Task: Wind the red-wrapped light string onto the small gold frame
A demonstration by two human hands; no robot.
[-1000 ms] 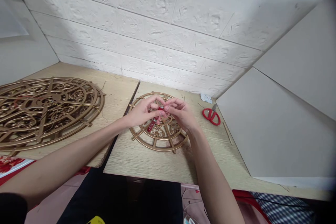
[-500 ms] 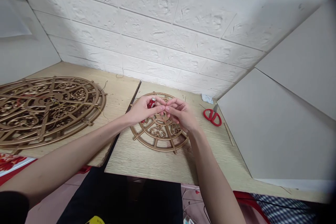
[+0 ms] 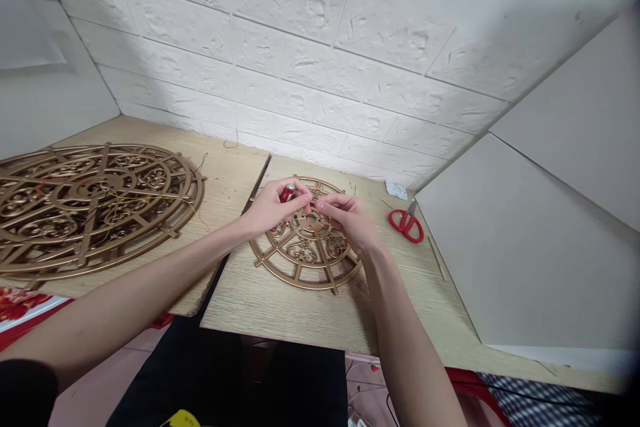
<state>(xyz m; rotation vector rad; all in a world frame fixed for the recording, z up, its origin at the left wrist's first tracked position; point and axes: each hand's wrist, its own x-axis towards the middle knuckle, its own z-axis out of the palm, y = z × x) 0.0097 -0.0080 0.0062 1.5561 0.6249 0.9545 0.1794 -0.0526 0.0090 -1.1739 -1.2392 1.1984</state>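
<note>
My left hand [image 3: 270, 208] is closed around a slim red tool with a silver end [image 3: 288, 193], its kind unclear. The same hand's thumb and fingertips are pinched together. Close by on the right, my right hand [image 3: 351, 219] has its thumb pressed to its forefinger. Whatever lies between the fingertips is too small to make out. Both hands hover over a round gold lattice panel [image 3: 301, 252] with scroll ornaments, and they hide part of its upper half.
A stack of larger-looking gold lattice panels [image 3: 100, 213] covers the left board, with loose thread on top. Red-handled scissors [image 3: 407, 224] lie on the right by the white side panel [image 3: 540, 247]. Behind stands a white brick-patterned wall [image 3: 280, 80]. A dark gap [image 3: 223, 267] separates the two boards.
My fingertips, touching before, have drawn slightly apart, showing more of the panel's centre between them. The red tool stays in my left hand.
</note>
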